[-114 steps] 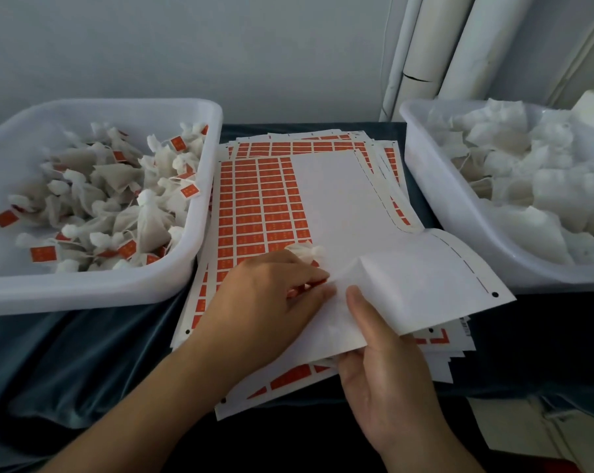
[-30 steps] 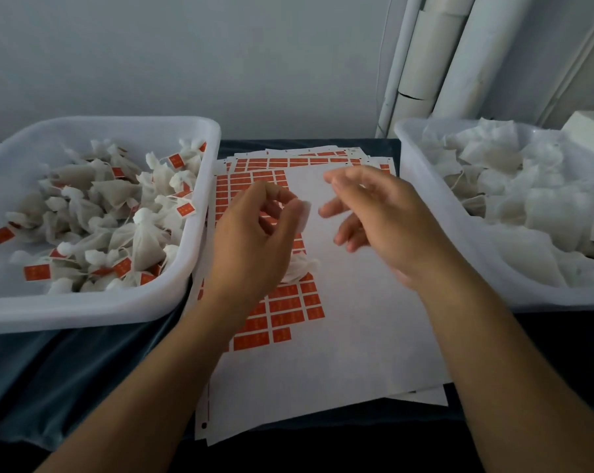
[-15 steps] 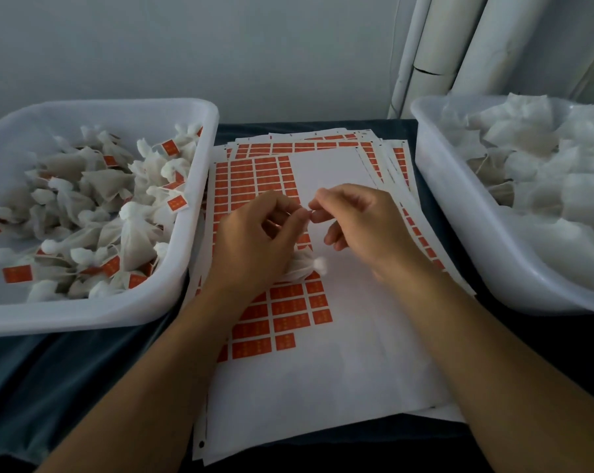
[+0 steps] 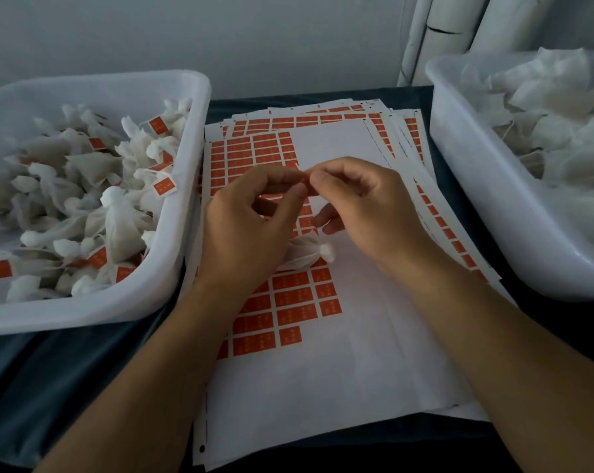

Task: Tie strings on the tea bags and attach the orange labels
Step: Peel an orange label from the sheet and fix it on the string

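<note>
My left hand (image 4: 251, 220) and right hand (image 4: 364, 203) meet above the label sheet (image 4: 340, 363), fingers curled, thumb and forefinger tips of both clamped on one small orange label (image 4: 305, 180) between them. The string is too fine to make out. The tea bag (image 4: 306, 254) is under my left palm, just beside the right wrist: soft white gauzy mesh, bunched into a gathered neck with a fluffy tuft at the end, lying on the sheet.

The sheet is smooth matte white backing paper, flat, rectangular, with punched holes down the left edge. Orange rectangular stickers sit in a grid on its left part; the right part is peeled bare. It tops a fanned stack of similar sheets (image 4: 411, 131) on a dark cloth-covered counter (image 4: 50, 387).

The left tub (image 4: 172, 288) is white glossy plastic with rounded corners, holding crumpled tied bags (image 4: 84, 206) with orange tags. The right tub (image 4: 466, 186) is the same plastic, with untagged white mesh bags (image 4: 555, 107), puffier and looser.

Versus half a second ago: hands in nearly the same spot, pinch tips now pressed closer together, tea bag in the same place under the left hand. Versus 3.8 s ago: the backing flap my right hand was lifting now lies flat, and both hands have come up off the paper.
</note>
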